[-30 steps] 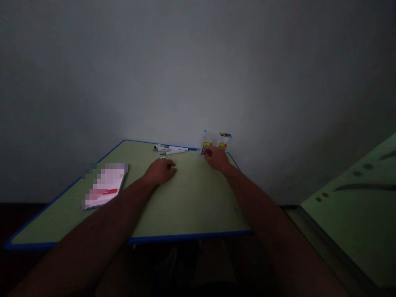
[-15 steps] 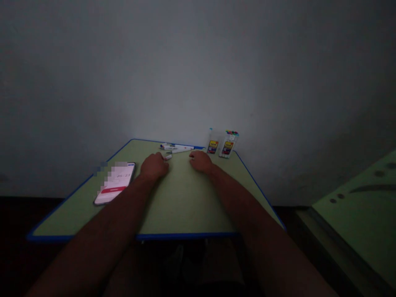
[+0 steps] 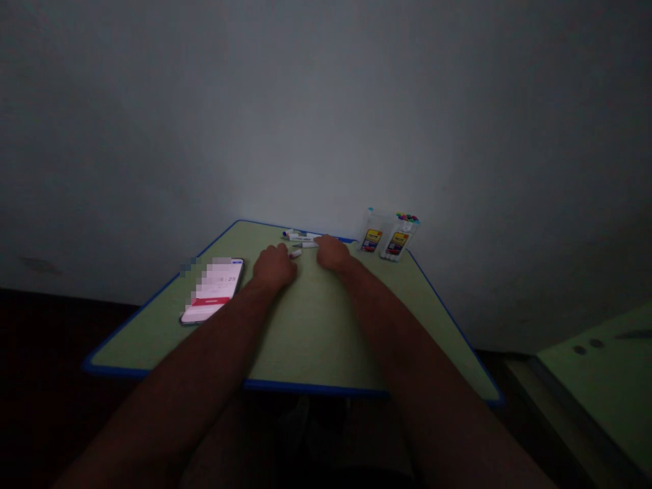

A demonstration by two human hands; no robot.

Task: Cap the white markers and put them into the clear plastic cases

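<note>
My left hand (image 3: 276,267) rests on the table with fingers curled round a short white piece, seemingly a marker cap (image 3: 295,254), which pokes out at the right of the fingertips. My right hand (image 3: 333,252) is closed over the right end of an uncapped white marker (image 3: 308,245); its dark tip points left, toward the cap. Just behind it lie more white markers (image 3: 300,237), one with a blue end. Dim light hides the exact finger contact.
A lit phone (image 3: 216,288) lies left of my left forearm on the green, blue-edged table (image 3: 316,339). At the back right stand a clear marker case (image 3: 371,234) and another case (image 3: 397,241) with several coloured markers. The grey wall (image 3: 326,122) rises behind.
My right hand has moved left and forward onto the marker's end, which was in the open before. My left hand keeps its place by the white cap. The whole view has shifted slightly.
</note>
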